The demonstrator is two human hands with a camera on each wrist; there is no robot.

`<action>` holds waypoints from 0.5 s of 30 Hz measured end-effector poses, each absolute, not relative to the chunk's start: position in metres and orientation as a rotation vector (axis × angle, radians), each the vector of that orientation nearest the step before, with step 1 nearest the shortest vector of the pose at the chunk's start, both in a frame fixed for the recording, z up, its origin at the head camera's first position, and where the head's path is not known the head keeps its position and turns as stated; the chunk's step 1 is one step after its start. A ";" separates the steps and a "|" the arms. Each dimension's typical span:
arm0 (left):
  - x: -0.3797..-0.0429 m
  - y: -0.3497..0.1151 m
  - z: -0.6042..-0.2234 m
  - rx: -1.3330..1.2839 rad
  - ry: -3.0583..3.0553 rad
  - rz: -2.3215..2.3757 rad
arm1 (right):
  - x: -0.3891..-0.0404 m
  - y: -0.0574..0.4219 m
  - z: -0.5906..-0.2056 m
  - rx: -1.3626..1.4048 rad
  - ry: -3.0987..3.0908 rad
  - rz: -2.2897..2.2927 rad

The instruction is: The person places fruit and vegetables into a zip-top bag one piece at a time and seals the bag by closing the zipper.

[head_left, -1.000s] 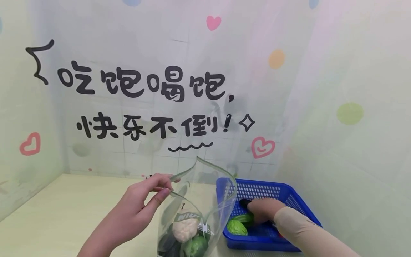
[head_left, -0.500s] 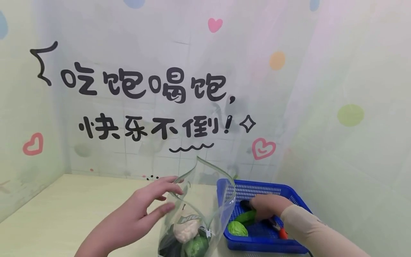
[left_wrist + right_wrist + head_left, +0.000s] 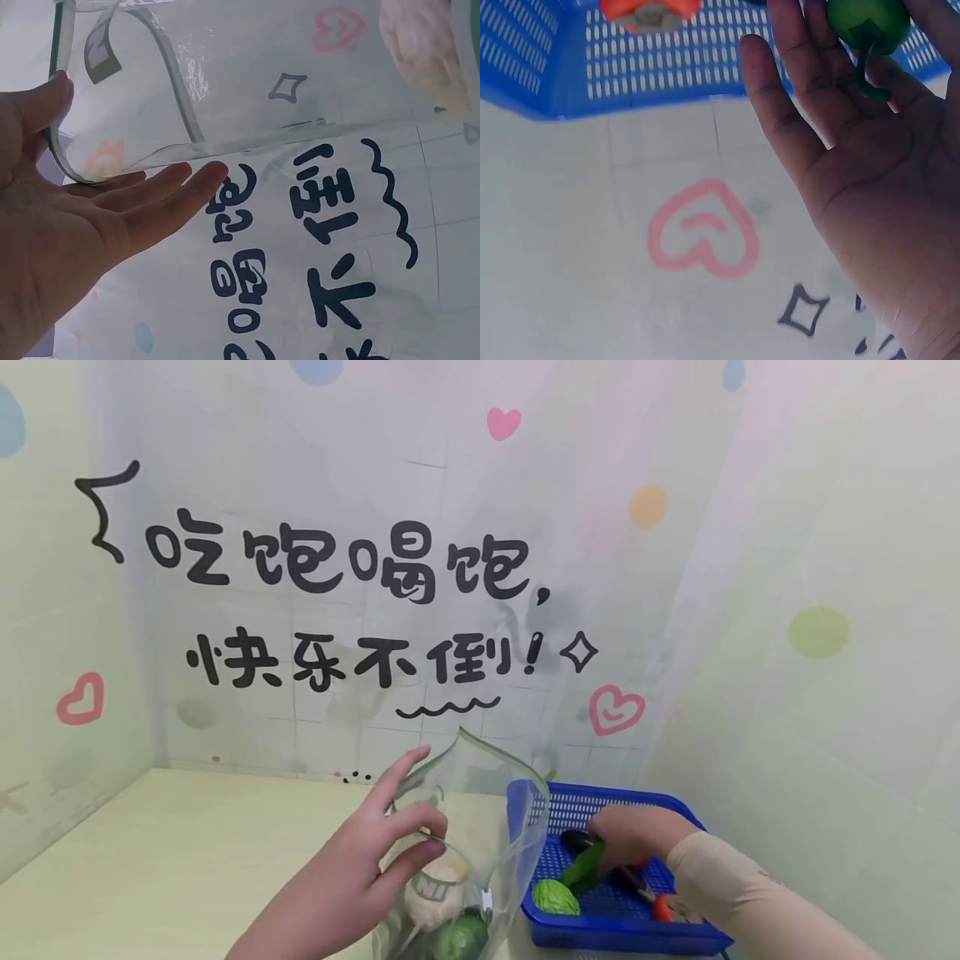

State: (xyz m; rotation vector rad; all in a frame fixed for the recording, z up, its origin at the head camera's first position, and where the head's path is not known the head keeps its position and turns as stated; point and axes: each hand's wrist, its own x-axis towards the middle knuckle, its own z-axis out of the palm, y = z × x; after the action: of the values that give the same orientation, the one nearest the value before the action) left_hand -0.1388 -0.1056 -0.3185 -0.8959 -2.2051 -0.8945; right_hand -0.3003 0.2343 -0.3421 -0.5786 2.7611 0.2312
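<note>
My left hand (image 3: pixel 360 868) is at the mouth of a clear zip bag (image 3: pixel 495 827). In the left wrist view its fingers lie fairly straight along the outside, the thumb by the rim. A pale bumpy vegetable (image 3: pixel 431 906) and a round green one (image 3: pixel 460 935) show through the plastic, with dark shapes lower down. Over the blue basket (image 3: pixel 622 935), my right hand (image 3: pixel 630 835) holds a green pepper (image 3: pixel 583 868) between fingers and thumb. The right wrist view shows the pepper's curved stem (image 3: pixel 866 71); its far end is cut off there.
Inside the basket lie a small green cabbage (image 3: pixel 555 897), a dark eggplant (image 3: pixel 576 841), a purple one (image 3: pixel 633 883) and an orange-red fruit with a brown cap (image 3: pixel 663 907). The pale tabletop (image 3: pixel 150 860) extends left of the bag. A printed sheet (image 3: pixel 337 443) hangs behind.
My left hand has released its pinch on the bag's rim and shifted right, its index finger raised. My right hand has moved slightly right, tilting the pepper up and uncovering the orange-red fruit.
</note>
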 end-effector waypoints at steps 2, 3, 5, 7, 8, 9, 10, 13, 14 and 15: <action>-0.137 -0.107 -0.318 -0.892 -2.237 -1.016 | -0.301 0.234 -0.328 -0.587 2.796 0.186; -0.137 -0.108 -0.318 -0.897 -2.246 -1.082 | -0.302 0.233 -0.320 -0.599 2.826 0.161; -0.136 -0.109 -0.317 -0.910 -2.252 -1.191 | -0.303 0.232 -0.300 -0.649 2.901 0.100; -0.135 -0.110 -0.317 -0.936 -2.245 -1.285 | -0.302 0.230 -0.276 -0.760 2.998 0.012; -0.135 -0.111 -0.316 -0.951 -2.239 -1.326 | -0.301 0.229 -0.263 -0.835 3.054 -0.023; -0.135 -0.111 -0.316 -0.957 -2.235 -1.365 | -0.299 0.226 -0.249 -0.904 3.103 -0.071; -0.136 -0.112 -0.316 -0.964 -2.229 -1.395 | -0.295 0.224 -0.235 -0.969 3.141 -0.147; -0.138 -0.114 -0.316 -0.985 -2.188 -1.460 | -0.280 0.213 -0.196 -1.200 3.238 -0.375; -0.139 -0.115 -0.316 -0.984 -2.172 -1.469 | -0.274 0.208 -0.186 -1.279 3.254 -0.454; -0.141 -0.115 -0.316 -0.988 -2.151 -1.473 | -0.267 0.202 -0.176 -1.354 3.243 -0.548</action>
State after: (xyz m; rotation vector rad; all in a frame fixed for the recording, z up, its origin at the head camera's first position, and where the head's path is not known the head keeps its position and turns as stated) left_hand -0.1407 -0.1155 -0.3161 -0.9883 -2.1509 -1.4731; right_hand -0.2667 0.2021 -0.1759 -1.3544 3.2433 -0.5480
